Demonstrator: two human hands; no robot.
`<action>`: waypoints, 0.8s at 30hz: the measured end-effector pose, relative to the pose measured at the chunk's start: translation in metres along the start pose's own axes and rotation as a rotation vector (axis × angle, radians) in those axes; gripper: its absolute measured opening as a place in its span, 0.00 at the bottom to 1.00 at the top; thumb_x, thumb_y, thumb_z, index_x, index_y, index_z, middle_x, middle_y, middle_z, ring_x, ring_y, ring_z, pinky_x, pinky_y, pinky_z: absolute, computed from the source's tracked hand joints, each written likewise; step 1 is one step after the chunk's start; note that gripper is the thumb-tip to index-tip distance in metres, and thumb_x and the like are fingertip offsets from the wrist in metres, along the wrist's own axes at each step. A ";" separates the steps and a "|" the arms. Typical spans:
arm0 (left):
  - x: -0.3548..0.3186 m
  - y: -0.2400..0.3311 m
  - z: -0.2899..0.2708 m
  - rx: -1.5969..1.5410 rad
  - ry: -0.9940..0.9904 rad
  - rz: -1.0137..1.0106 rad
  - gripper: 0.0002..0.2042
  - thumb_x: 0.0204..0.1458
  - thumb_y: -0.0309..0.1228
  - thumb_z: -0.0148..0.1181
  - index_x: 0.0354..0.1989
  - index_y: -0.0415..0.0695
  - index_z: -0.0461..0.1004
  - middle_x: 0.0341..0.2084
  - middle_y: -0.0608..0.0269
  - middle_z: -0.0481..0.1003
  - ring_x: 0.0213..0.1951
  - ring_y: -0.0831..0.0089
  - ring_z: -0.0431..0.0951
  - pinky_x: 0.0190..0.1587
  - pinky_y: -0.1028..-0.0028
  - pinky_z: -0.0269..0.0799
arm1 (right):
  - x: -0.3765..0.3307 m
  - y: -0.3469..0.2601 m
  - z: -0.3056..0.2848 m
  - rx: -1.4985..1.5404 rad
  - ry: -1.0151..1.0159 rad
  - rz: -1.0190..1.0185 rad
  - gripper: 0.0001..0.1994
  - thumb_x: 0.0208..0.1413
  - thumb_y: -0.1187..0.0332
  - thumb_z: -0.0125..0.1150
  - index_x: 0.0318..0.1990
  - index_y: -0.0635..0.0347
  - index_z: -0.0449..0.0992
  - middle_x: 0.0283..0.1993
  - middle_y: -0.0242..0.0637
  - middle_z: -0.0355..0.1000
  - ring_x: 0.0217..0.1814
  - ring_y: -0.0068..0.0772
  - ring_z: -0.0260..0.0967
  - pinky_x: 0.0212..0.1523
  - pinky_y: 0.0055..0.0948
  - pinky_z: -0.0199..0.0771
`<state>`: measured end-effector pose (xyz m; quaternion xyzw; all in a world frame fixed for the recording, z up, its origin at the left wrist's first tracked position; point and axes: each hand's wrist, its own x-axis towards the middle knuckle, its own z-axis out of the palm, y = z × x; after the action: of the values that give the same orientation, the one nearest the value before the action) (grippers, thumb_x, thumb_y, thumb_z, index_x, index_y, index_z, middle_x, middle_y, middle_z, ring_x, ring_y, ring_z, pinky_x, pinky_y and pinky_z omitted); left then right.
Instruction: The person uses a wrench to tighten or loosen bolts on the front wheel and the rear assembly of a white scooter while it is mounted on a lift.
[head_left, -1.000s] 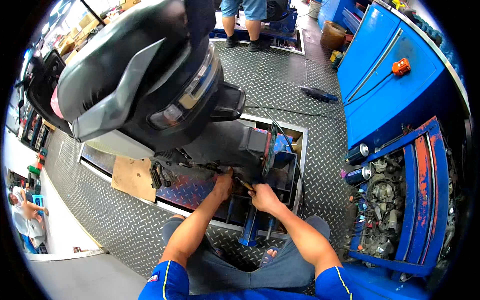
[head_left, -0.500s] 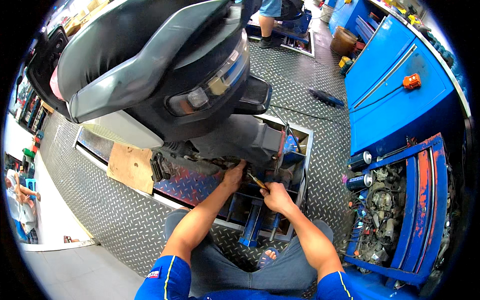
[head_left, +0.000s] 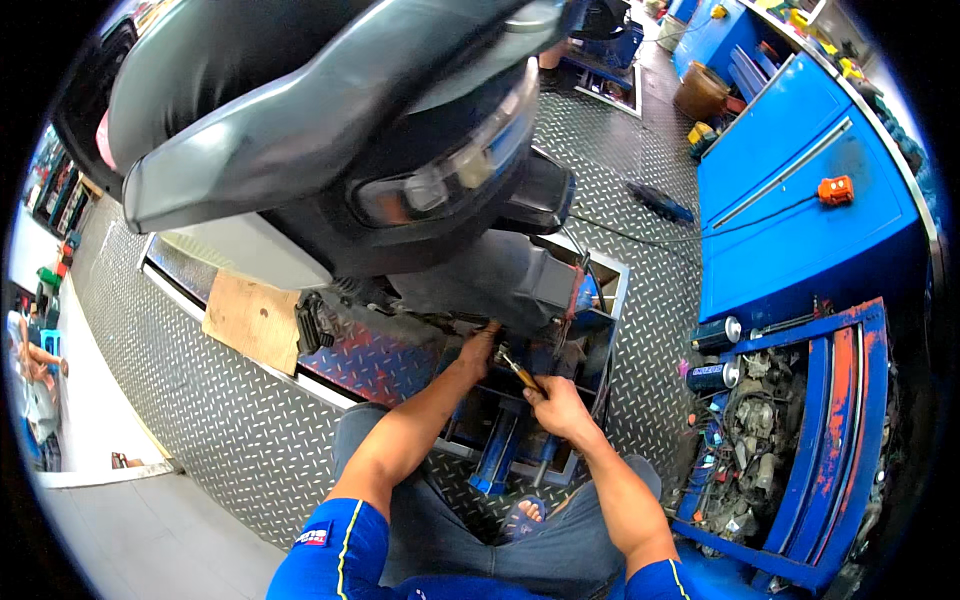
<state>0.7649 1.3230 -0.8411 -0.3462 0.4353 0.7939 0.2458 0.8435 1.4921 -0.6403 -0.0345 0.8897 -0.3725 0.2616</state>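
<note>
my right hand [head_left: 562,408] grips a yellow-handled tool [head_left: 526,378] under the back of the scooter [head_left: 310,150], near the right edge of the lift frame [head_left: 332,391], my left hand's [head_left: 478,354] hold is hidden, and nothing there looks finished yet.

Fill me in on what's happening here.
A person in a blue top is at the rear of a scooter. The right hand grips a yellow-handled tool, pointed toward the left hand, which reaches in low under the scooter, fingertips hard to make out. To the right, a blue metal frame holds jumbled mechanical parts.
</note>
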 end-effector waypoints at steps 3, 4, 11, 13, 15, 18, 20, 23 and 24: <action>0.006 0.000 -0.013 -0.039 -0.060 -0.053 0.43 0.53 0.62 0.61 0.68 0.43 0.57 0.62 0.54 0.65 0.55 0.58 0.69 0.58 0.54 0.66 | 0.005 0.000 0.006 0.015 -0.016 -0.035 0.14 0.59 0.66 0.61 0.41 0.72 0.77 0.28 0.64 0.70 0.33 0.63 0.73 0.37 0.45 0.70; 0.007 0.001 -0.021 -0.019 -0.042 -0.092 0.44 0.53 0.64 0.60 0.68 0.43 0.57 0.62 0.55 0.65 0.55 0.58 0.69 0.57 0.53 0.67 | 0.008 -0.003 0.009 0.019 -0.028 -0.054 0.14 0.59 0.66 0.61 0.41 0.71 0.77 0.28 0.64 0.70 0.33 0.62 0.72 0.37 0.45 0.70; -0.072 0.027 0.019 -0.253 -0.171 -0.113 0.22 0.63 0.57 0.50 0.39 0.49 0.73 0.28 0.63 0.72 0.34 0.63 0.73 0.42 0.58 0.75 | 0.013 0.005 0.007 0.016 0.034 -0.081 0.12 0.61 0.67 0.60 0.36 0.71 0.75 0.21 0.44 0.68 0.25 0.29 0.65 0.31 0.36 0.67; -0.067 0.026 0.012 -0.320 -0.308 -0.105 0.22 0.63 0.57 0.49 0.41 0.49 0.73 0.31 0.60 0.73 0.37 0.60 0.74 0.44 0.55 0.75 | 0.014 0.001 0.008 0.051 0.005 -0.098 0.12 0.62 0.67 0.60 0.34 0.71 0.74 0.21 0.43 0.66 0.25 0.28 0.63 0.30 0.35 0.66; -0.049 0.021 -0.005 -0.387 -0.412 -0.113 0.22 0.64 0.56 0.49 0.44 0.49 0.72 0.35 0.57 0.74 0.41 0.57 0.75 0.46 0.53 0.74 | 0.012 -0.012 0.009 0.058 -0.011 -0.132 0.12 0.62 0.68 0.60 0.34 0.71 0.73 0.20 0.42 0.65 0.25 0.28 0.60 0.29 0.35 0.65; -0.049 0.013 0.015 -0.362 -0.436 -0.048 0.26 0.61 0.55 0.55 0.56 0.47 0.70 0.49 0.61 0.74 0.47 0.61 0.75 0.49 0.57 0.74 | 0.008 -0.013 0.005 0.078 -0.016 -0.106 0.11 0.61 0.67 0.60 0.36 0.70 0.75 0.22 0.49 0.64 0.24 0.36 0.60 0.31 0.39 0.66; -0.022 0.002 0.005 -0.332 -0.492 -0.010 0.27 0.60 0.53 0.57 0.59 0.47 0.69 0.51 0.62 0.74 0.48 0.62 0.75 0.48 0.58 0.74 | 0.010 -0.017 0.007 0.082 -0.029 -0.109 0.11 0.61 0.67 0.60 0.39 0.70 0.76 0.23 0.53 0.65 0.24 0.39 0.61 0.32 0.40 0.67; 0.004 -0.019 0.006 -0.230 -0.566 0.212 0.26 0.59 0.53 0.58 0.57 0.46 0.70 0.47 0.62 0.74 0.46 0.63 0.75 0.46 0.59 0.74 | 0.012 -0.012 0.008 0.068 -0.012 -0.099 0.11 0.61 0.67 0.60 0.41 0.70 0.77 0.23 0.53 0.66 0.25 0.38 0.62 0.33 0.40 0.68; 0.009 -0.024 0.006 -0.234 -0.551 0.205 0.23 0.61 0.52 0.55 0.53 0.47 0.70 0.44 0.61 0.74 0.44 0.62 0.74 0.46 0.59 0.74 | 0.012 -0.008 0.007 0.063 -0.005 -0.093 0.11 0.61 0.67 0.60 0.41 0.70 0.77 0.23 0.52 0.66 0.25 0.37 0.62 0.33 0.40 0.68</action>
<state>0.7740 1.3411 -0.8584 -0.0982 0.2905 0.9232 0.2318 0.8359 1.4786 -0.6441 -0.0684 0.8742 -0.4122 0.2473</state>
